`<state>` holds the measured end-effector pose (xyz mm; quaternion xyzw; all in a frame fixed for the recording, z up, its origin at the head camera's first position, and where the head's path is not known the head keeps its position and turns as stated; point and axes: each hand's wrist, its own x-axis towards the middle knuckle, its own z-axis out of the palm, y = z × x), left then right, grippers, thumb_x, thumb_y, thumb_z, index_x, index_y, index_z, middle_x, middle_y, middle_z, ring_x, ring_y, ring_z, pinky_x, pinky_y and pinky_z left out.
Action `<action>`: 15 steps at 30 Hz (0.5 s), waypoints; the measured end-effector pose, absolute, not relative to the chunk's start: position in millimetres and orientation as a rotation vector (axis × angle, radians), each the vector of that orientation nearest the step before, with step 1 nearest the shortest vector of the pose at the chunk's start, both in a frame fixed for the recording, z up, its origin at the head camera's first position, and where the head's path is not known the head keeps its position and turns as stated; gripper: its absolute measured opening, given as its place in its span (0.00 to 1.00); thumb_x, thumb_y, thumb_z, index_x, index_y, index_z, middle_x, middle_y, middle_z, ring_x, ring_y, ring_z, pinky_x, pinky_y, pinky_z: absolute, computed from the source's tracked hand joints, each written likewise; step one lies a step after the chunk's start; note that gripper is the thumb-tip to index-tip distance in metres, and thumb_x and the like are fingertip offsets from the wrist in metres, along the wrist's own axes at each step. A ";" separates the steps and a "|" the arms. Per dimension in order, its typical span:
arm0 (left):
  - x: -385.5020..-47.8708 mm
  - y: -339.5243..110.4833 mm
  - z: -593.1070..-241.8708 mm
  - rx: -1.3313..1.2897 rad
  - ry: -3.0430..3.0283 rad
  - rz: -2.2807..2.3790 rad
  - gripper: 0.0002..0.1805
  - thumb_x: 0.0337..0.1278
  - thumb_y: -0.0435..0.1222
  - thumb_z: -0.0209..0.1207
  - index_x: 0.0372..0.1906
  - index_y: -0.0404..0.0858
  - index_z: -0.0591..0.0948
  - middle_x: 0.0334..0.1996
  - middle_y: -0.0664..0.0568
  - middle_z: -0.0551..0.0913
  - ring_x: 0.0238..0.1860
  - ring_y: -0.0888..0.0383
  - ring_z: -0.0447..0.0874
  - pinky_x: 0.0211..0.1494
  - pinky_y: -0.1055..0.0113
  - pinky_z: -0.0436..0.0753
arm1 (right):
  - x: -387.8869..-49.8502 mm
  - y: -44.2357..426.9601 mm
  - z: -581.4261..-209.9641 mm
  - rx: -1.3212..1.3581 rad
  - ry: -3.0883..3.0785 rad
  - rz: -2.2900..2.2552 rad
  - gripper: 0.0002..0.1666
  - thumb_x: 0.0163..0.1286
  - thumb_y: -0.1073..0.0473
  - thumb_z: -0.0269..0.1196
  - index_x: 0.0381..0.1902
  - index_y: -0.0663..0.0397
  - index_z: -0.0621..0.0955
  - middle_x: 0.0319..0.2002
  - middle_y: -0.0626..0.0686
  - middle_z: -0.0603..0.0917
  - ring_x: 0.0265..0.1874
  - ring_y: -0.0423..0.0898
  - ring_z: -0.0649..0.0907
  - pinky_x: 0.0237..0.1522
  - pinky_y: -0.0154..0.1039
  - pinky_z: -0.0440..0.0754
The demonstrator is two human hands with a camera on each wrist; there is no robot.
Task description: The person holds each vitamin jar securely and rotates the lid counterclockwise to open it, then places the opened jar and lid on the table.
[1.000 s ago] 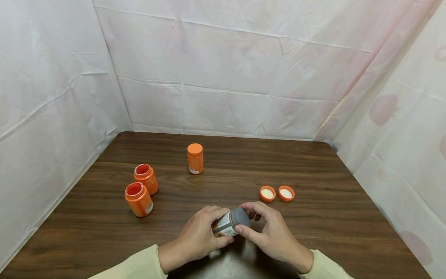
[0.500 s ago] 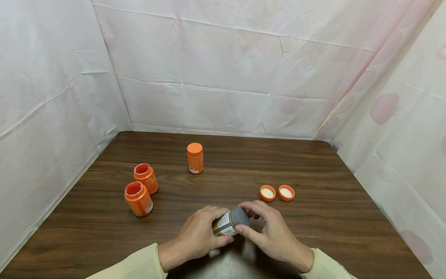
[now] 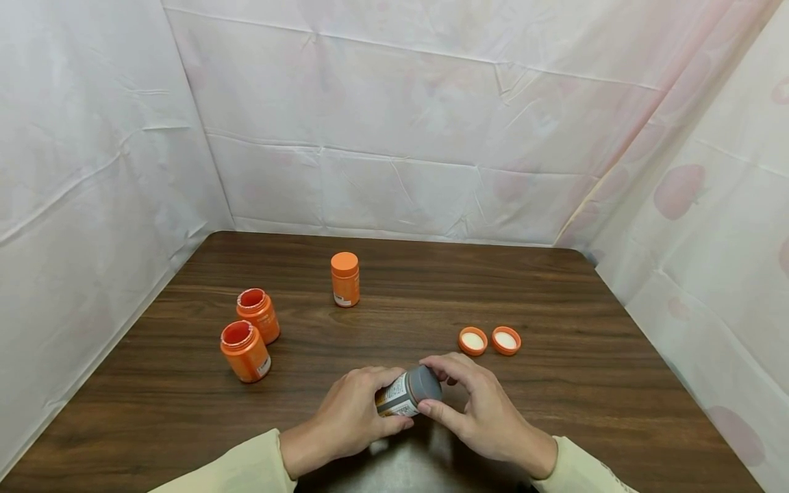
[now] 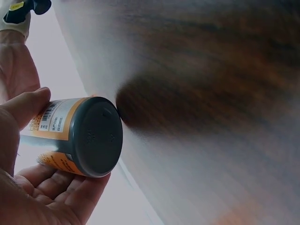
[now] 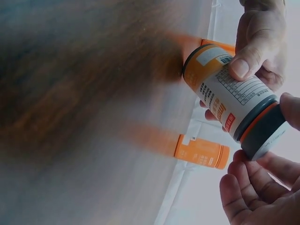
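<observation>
My left hand grips the body of a grey bottle with a white and orange label. The bottle is tilted, its lid end toward the right. In the left wrist view the dark base faces the camera, close to the tabletop; whether it touches cannot be told. My right hand holds the grey lid between thumb and fingers. An orange ring shows between lid and body in the right wrist view. The lid sits on the bottle.
Two uncapped orange bottles stand close together at the left. A capped orange bottle is upright farther back. Two orange lids lie inside-up on the right. White sheets surround the brown tabletop.
My right thumb and fingers have shifted very slightly on the lid. The left hand and the bottle look the same, and the other bottles and lids are where they were.
</observation>
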<state>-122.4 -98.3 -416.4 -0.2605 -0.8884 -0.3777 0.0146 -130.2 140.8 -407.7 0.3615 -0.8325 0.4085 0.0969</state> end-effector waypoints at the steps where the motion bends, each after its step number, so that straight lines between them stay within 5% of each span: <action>1: -122.4 -98.4 -416.4 -0.811 -2.764 -1.186 0.24 0.47 0.45 0.79 0.52 0.54 0.86 0.40 0.65 0.84 0.34 0.70 0.78 0.36 0.71 0.76 | -130.5 141.2 -407.4 1.082 -2.461 1.205 0.27 0.66 0.51 0.73 0.61 0.49 0.80 0.47 0.39 0.82 0.43 0.38 0.80 0.46 0.41 0.81; 15: -122.1 -98.9 -417.6 -0.832 -2.740 -1.217 0.24 0.48 0.44 0.79 0.52 0.55 0.85 0.42 0.64 0.85 0.34 0.71 0.79 0.35 0.72 0.77 | -133.3 146.6 -402.1 1.257 -2.425 1.208 0.34 0.66 0.59 0.73 0.68 0.48 0.75 0.61 0.47 0.80 0.58 0.44 0.79 0.57 0.43 0.79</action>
